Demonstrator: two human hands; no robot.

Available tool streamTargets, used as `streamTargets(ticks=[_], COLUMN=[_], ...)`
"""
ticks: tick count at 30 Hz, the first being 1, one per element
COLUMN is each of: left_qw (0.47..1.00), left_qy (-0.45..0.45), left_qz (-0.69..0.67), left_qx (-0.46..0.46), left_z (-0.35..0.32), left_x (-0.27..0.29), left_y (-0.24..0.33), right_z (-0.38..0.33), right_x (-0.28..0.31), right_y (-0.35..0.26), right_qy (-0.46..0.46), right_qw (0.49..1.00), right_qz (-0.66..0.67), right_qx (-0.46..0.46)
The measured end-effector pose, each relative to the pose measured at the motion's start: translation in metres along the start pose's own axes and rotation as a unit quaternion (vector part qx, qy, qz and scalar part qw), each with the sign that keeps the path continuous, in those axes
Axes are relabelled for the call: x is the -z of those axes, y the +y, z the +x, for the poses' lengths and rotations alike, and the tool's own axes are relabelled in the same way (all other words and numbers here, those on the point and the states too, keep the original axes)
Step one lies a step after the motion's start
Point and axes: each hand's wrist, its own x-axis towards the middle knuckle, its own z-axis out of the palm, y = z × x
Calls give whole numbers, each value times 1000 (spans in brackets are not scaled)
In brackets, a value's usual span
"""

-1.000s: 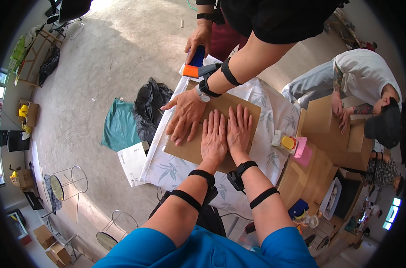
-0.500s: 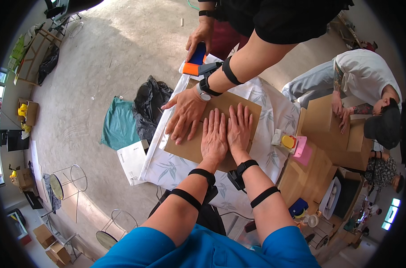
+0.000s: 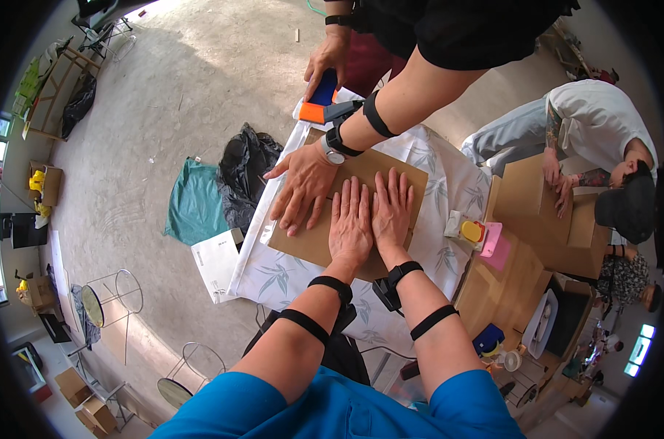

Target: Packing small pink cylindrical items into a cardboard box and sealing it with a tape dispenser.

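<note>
Both of my hands lie flat, side by side, on a brown cardboard piece (image 3: 306, 247). My left hand (image 3: 351, 228) has its fingers stretched out, and my right hand (image 3: 392, 212) rests just beside it with its fingers slightly apart. Under the cardboard is a white sheet with a leaf pattern (image 3: 449, 197), spread over the table. Across from me, a co-worker's hand (image 3: 303, 186) with a watch presses on the left part of the cardboard. That person's other hand (image 3: 327, 57) grips a dark blue and orange tape dispenser (image 3: 314, 111) at the sheet's far corner.
A yellow-and-pink item (image 3: 485, 238) sits on the wooden table (image 3: 493, 296) at right. Beyond, another person handles a cardboard box (image 3: 526, 197). Left of the table, a black plastic bag (image 3: 244, 172), a teal bag (image 3: 195, 201) and a white package (image 3: 215, 267) lie low. Round stools (image 3: 92, 306) stand farther left.
</note>
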Motion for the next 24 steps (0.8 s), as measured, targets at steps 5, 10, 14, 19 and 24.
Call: streamTargets(ticks=[5,10,14,19,24], left_qw=[1000,1000,1000,1000,1000], left_qy=[2,-2,-3,-3,-4], left_qz=[-8,1,3,-2,-3], left_qx=[1,2,2,2,2], left_z=[1,0,1,0,0], left_x=[1,1,2,1,1], left_y=[1,1,1,1,1], right_z=[0,0,0,0,-1], right_x=[1,0,0,-1,-1], right_y=[0,0,1,1,0], right_qy=[0,-4,-5,-3,-2], right_qw=[1000,1000,1000,1000,1000], right_qz=[1,-2,3,1,0], right_qx=[1,-2,-3,-1,-1])
